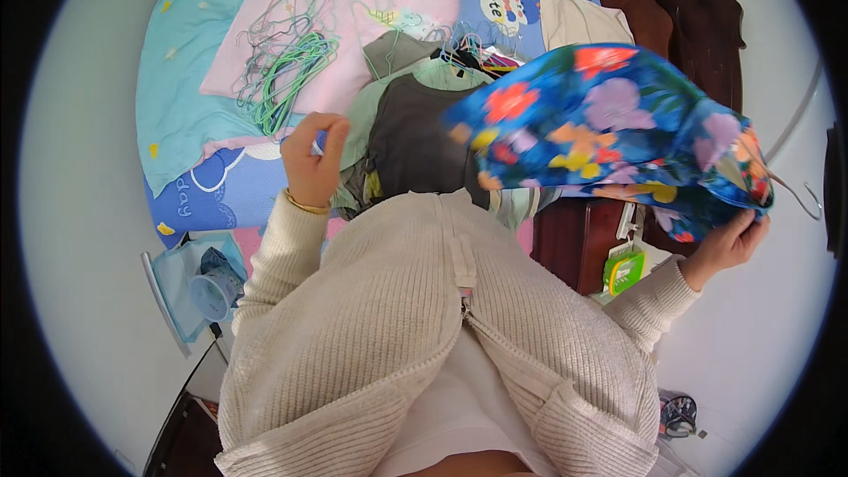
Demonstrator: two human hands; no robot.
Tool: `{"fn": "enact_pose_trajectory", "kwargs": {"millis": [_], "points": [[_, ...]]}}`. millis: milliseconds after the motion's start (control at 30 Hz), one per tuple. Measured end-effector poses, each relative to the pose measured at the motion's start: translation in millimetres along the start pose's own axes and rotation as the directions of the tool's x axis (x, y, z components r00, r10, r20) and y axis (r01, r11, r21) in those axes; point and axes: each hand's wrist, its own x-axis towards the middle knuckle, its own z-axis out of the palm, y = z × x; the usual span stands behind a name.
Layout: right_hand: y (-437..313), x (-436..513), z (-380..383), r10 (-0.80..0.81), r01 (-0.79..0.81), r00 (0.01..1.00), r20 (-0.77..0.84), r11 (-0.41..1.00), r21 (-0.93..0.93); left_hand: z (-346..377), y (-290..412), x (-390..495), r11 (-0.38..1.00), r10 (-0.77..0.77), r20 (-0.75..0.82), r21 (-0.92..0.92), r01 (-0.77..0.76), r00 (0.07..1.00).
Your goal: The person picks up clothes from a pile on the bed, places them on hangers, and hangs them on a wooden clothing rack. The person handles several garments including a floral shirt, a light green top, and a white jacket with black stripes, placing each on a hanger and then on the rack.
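My right hand (729, 245), out to the right, grips the neck end of a blue garment with a bright floral print (609, 122). A clothes hanger (809, 207) sits in that garment, its metal hook sticking out past the neck. The cloth spreads leftward and is partly blurred. My left hand (313, 159) is raised over the bed edge with nothing in it, fingers loosely curled and a gap between thumb and forefinger. Between my hands a dark grey garment (424, 139) lies on top of pale green clothes (361, 106) on the bed.
Several green and blue wire hangers (291, 79) lie tangled on the pink bedding (218, 73). More clothes on hangers (470, 53) lie behind the grey garment. A beige cloth (583, 20) lies near the dark wooden headboard (695, 26). A light blue cup (215, 295) is at lower left.
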Motion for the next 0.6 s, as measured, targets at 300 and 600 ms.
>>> {"fn": "enact_pose_trajectory", "kwargs": {"millis": [300, 600], "points": [[90.8, -16.8, -28.9, -0.098, -0.008, 0.973, -0.209, 0.891, -0.455, 46.7, -48.4, 9.5, 0.983, -0.158, 0.118, -0.080, 0.168, 0.980], [197.0, -23.3, -83.9, 0.154, -0.330, 0.905, -0.396, 0.843, -0.426, 100.2, -33.5, 21.9, 0.986, -0.148, 0.301, -0.025, 0.163, 0.942]]}}
